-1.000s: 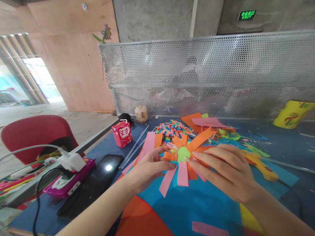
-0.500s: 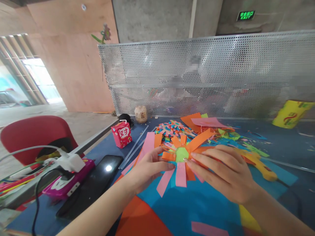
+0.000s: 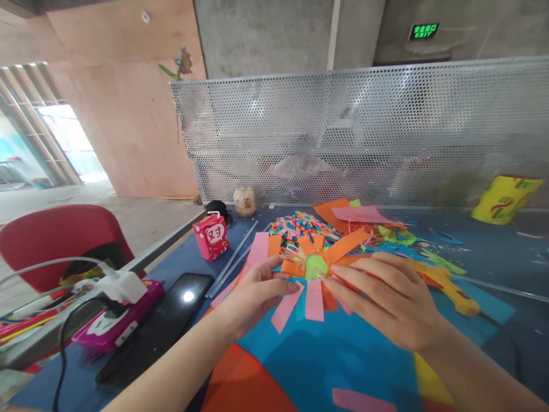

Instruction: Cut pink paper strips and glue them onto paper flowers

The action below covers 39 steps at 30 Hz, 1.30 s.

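Note:
Between my hands is a paper flower (image 3: 316, 266) with a green centre and orange, pink and blue strips around it. My left hand (image 3: 262, 292) grips its left side, thumb and fingers closed about the strips. On the right side, my right hand (image 3: 388, 294) has its fingers pressed together on the strips beside the green centre; its thumb is hidden. Below lies blue paper (image 3: 343, 360), with a loose pink strip (image 3: 363, 400) on it. A yellow glue gun (image 3: 457, 294) rests right of my right hand, partly covered by it.
Behind the flower sits a pile of small paper flowers (image 3: 300, 226), with paper scraps (image 3: 394, 234) to its right. A red drink box (image 3: 211, 237), a phone (image 3: 171, 320) and a purple power strip (image 3: 115, 323) stand left. A perforated metal screen (image 3: 257, 131) borders the far edge.
Both hands keep their hold on the paper flower, which has barely moved. The pink strips at its lower side look slightly raised. The camera view has shifted a little.

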Available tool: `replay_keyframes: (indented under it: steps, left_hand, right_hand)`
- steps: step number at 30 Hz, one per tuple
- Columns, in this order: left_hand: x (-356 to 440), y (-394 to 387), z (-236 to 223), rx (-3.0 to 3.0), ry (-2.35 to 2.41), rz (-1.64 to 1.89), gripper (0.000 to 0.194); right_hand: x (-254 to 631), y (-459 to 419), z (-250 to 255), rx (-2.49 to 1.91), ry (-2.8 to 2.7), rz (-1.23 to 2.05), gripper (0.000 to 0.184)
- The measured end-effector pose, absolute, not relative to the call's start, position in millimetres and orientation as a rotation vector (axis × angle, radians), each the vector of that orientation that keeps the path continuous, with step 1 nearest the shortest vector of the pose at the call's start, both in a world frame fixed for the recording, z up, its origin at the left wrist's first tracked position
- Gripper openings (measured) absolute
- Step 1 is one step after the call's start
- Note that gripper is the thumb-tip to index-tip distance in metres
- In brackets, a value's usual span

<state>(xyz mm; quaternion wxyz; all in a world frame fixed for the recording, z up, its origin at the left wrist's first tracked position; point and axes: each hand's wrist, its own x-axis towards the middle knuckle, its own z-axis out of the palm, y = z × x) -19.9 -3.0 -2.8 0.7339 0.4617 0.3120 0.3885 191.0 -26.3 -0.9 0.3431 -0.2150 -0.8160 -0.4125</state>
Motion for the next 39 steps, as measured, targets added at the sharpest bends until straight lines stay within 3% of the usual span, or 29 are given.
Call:
replay_keyframes:
  steps: [22, 39]
  left_hand:
    - [-16.0, -1.4, -4.1, 1.037, 0.725, 0.865, 0.044]
    - [-18.6, -2.5, -4.1, 0.956, 0.697, 0.895, 0.031]
  right_hand:
    - [188.5, -24.2, -1.0, -0.538, -2.145, -1.059, 0.017]
    - [189.0, -22.1, -2.3, -0.511, -2.124, -0.967, 0.018]
